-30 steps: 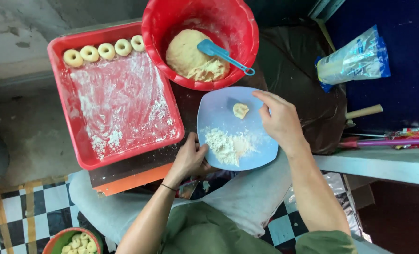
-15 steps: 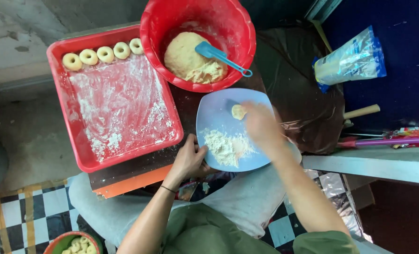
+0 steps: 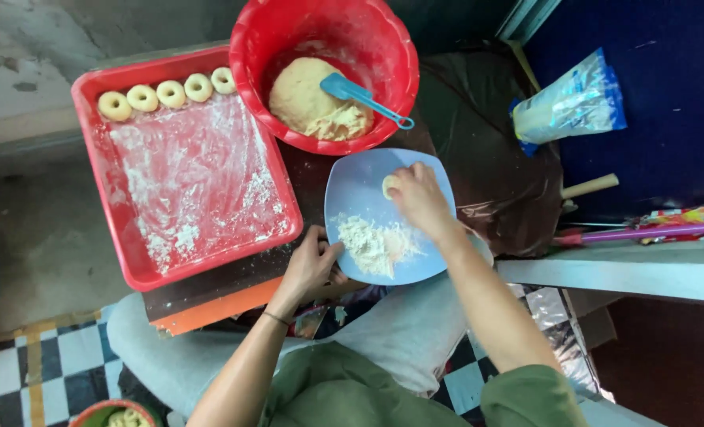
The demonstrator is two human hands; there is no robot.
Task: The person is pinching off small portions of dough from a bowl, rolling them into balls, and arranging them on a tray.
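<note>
On your left, a red tray [image 3: 130, 261] dusted with flour carries five dough rings [image 3: 170, 93] along its far edge. Your left hand [image 3: 311, 265] grips the near rim of the blue plate [image 3: 360, 186]. Behind it, a red bowl [image 3: 249, 47] holds dough and a blue spatula [image 3: 364, 97]. Your right hand [image 3: 420, 198] pinches a small dough piece [image 3: 388, 187] on the plate, beyond the flour pile [image 3: 375, 243].

right hand [image 3: 420, 199] pressing dough piece [image 3: 388, 187], blue plate [image 3: 360, 186], left hand [image 3: 312, 265] steadying rim
</note>
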